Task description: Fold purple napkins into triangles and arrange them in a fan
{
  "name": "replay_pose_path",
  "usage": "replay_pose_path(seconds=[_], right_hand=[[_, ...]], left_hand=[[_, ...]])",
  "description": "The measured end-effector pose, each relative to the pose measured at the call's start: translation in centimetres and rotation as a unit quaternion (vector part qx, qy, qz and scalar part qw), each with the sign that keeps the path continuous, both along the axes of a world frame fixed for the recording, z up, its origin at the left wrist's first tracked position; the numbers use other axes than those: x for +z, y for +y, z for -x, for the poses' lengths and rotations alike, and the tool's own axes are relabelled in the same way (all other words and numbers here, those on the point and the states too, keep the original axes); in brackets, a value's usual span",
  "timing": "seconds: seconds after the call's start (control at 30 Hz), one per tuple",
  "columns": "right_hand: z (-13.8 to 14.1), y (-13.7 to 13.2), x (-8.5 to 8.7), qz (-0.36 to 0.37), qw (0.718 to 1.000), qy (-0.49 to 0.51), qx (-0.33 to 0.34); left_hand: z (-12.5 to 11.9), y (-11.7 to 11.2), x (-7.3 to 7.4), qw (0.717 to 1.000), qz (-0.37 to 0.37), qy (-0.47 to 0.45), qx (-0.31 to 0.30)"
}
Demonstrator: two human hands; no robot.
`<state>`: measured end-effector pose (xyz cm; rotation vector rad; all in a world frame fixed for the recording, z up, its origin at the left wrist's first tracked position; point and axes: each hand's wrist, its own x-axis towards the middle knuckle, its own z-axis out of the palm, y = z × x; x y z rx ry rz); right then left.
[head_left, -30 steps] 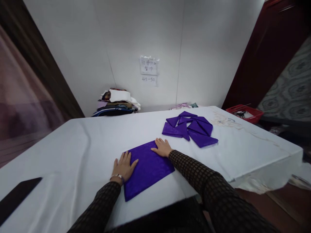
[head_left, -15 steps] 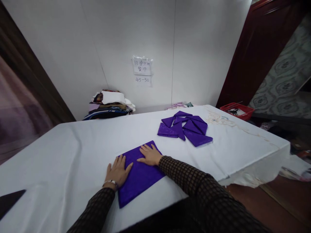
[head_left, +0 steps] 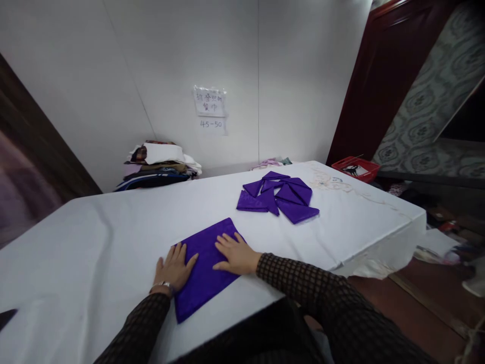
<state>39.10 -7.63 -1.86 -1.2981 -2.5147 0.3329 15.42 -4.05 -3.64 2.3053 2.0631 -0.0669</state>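
1. Biggest first: the white tablecloth (head_left: 140,217), creased at left; if it slips, everything on it could skew.
2. On it, near the person's edge, lies the purple cloth (head_left: 206,273), flat and square-edged. Uneven pressure could pull its layers out of line.
3. Beyond it, the folded purple pieces (head_left: 293,192) overlap in a loose cluster; a careless forearm sweep might scatter them.
4. Right hand (head_left: 235,254): palm down on the cloth, fingers spread, gripping nothing. A sideways drag there could wrinkle the fabric.
5. Left hand (head_left: 175,268), along the left side: also flat, gripping nothing. The bracelet (head_left: 162,285) above it might snag the weave.
6. Now the writing! On the wall, the upper sheet (head_left: 209,102) shows handwritten Chinese, apparently ending 餐巾; some characters blur.
7. Below, the smaller slip (head_left: 212,124) reads "45-50". No brand is legible.
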Motion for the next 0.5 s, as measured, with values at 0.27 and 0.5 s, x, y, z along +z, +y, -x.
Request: replay_pose_path(seconds=[0.27, 0.5], right_hand=[[-4.7, -1.5, -0.9, 0.044, 0.998, -0.033, -0.034], [-6.5, -2.8, 0.3, 0.06, 0.993, -0.033, -0.097]], left_hand=[[-0.1, 0.0, 0.1, 1.0, -0.005, -0.014, 0.002], [-0.2, 0.0, 0.2, 1.0, -0.008, -0.022, 0.0]])
